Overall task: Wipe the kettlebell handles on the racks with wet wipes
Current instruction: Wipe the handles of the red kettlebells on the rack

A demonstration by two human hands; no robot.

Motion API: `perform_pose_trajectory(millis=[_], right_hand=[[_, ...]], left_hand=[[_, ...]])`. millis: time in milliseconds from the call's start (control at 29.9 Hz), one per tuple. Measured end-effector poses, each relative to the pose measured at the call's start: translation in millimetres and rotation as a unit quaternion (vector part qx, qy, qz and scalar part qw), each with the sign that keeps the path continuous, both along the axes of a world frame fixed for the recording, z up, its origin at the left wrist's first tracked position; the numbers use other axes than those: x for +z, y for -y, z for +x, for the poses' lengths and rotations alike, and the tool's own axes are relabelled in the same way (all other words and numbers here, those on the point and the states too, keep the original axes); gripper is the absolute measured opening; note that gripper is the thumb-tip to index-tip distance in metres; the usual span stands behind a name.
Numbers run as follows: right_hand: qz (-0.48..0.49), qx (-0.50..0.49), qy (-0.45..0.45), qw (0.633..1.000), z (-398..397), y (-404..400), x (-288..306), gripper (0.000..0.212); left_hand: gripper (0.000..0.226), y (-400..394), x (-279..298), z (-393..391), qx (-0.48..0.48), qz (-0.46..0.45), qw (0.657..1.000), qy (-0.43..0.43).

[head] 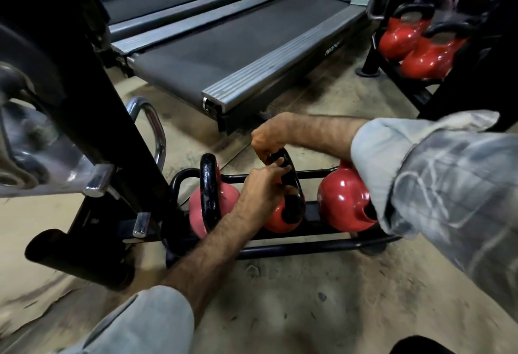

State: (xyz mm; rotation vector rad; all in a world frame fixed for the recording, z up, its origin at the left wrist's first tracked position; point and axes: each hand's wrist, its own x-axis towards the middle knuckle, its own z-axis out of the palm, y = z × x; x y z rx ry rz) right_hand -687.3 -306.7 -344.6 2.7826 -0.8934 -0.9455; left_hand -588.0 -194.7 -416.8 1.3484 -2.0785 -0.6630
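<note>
A low black rack (294, 247) stands on the dusty floor (308, 297). Three red kettlebells sit in a row on it: one (201, 213) at its left end, one (277, 219) mid-rack, one (344, 202) toward its right end.

Three red kettlebells with black handles sit in a row on a low black rack (294, 245) on the floor. The left kettlebell (206, 207) is paler, pinkish red, its scuffed handle (209, 182) upright and seen nearly edge-on. The middle kettlebell (280, 217) is glossy red; its handle (294, 182) leans slightly to the right, with both hands at its top. The right kettlebell (346, 203) is glossy red, its handle hidden behind a sleeve. No wipe can be made out. Two more red kettlebells (412, 45) with black handles sit side by side, touching, on a second black rack (403, 84) at the upper right.
</note>
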Motion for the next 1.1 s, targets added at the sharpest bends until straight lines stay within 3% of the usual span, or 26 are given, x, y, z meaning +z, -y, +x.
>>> perform_pose_trajectory(millis=[100, 201, 268, 301, 334, 435, 468, 502, 569, 636, 769, 903, 1003, 1104], right_hand=[[-0.021, -0.005, -0.079, 0.997, 19, 3, -1, 0.015], [-0.009, -0.066, 0.086, 0.994, -15, 5, -6, 0.032], [-0.020, -0.169, 0.247, 0.954, -40, -6, -17, 0.037], [-0.017, -0.247, 0.334, 0.909, -48, -14, -28, 0.035], [-0.004, -0.327, 0.429, 0.842, -55, -23, -41, 0.032], [0.058, -0.527, 0.644, 0.552, -61, -46, -81, 0.021], [0.094, -0.572, 0.673, 0.458, -58, -50, -90, 0.019], [0.133, -0.601, 0.686, 0.388, -53, -49, -103, 0.017], [0.228, -0.641, 0.684, 0.264, -41, -50, -115, 0.011], [0.326, -0.648, 0.665, 0.177, -29, -51, -118, 0.016], [0.426, -0.603, 0.666, 0.103, -23, -52, -112, 0.030], [0.418, -0.611, 0.656, 0.148, -31, -56, -111, 0.026], [0.400, -0.625, 0.646, 0.179, -36, -62, -116, 0.035], [0.421, -0.612, 0.653, 0.148, -34, -60, -116, 0.037]], left_hand=[[0.055, -1, 1, 4, -0.003, 0.000, 1.000, 0.005], [0.053, -2, 2, 3, 0.004, 0.005, 1.000, 0.011], [0.053, 0, 1, 2, 0.001, -0.003, 1.000, 0.002], [0.054, 0, 1, 2, 0.004, 0.012, 1.000, -0.010], [0.056, 1, 2, 2, 0.012, 0.025, 0.999, -0.025], [0.058, 1, 2, 1, 0.019, 0.027, 0.999, -0.040], [0.058, 0, 3, -1, 0.016, 0.027, 0.999, -0.041], [0.058, -1, 3, 0, 0.016, 0.024, 0.999, -0.042], [0.056, -2, 3, 0, 0.014, 0.025, 0.999, -0.043], [0.055, -1, 1, -2, 0.015, 0.022, 0.998, -0.052], [0.056, -1, 1, -2, 0.023, 0.028, 0.998, -0.048], [0.057, -1, 2, -2, 0.018, 0.025, 0.999, -0.039], [0.058, -2, 2, -2, 0.023, 0.024, 0.999, -0.037], [0.058, -1, 0, 0, 0.024, 0.011, 0.999, -0.025]])
